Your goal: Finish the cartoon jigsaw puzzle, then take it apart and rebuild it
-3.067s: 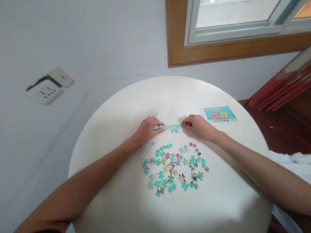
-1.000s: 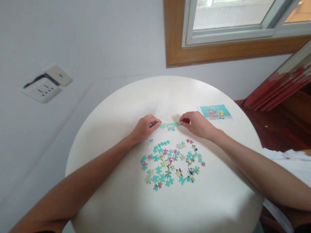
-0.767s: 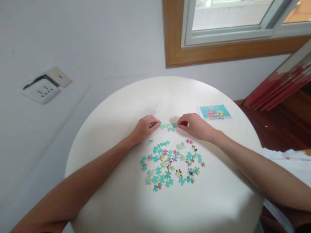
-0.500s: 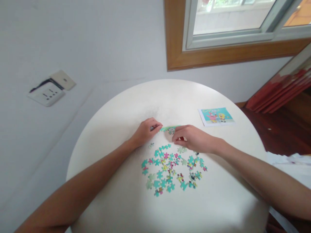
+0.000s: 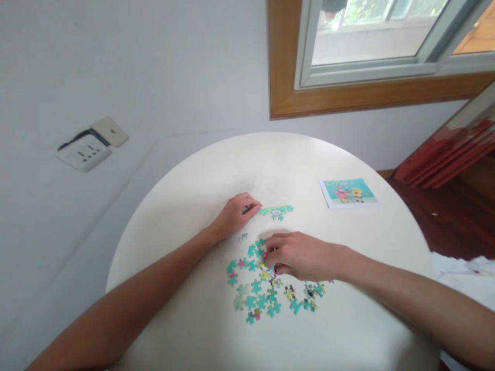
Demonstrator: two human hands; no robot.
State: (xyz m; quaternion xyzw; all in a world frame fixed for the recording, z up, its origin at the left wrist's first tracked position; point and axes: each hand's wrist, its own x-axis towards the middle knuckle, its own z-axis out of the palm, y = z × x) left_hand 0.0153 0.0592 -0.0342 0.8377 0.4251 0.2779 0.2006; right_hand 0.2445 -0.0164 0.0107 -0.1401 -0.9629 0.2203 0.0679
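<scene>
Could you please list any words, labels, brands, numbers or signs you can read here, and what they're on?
No text is legible.
Picture card: yellowish marks along its top, possibly lettering, too small to read.
Puzzle strip: yellow-green marks, too blurred to read.
Wall socket: nothing readable.

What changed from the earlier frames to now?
The right hand has let go of the joined strip and moved nearer the person, over the loose pieces; any grip there is unclear. The left hand stays at the strip's left end; the picture card hasn't moved.
</scene>
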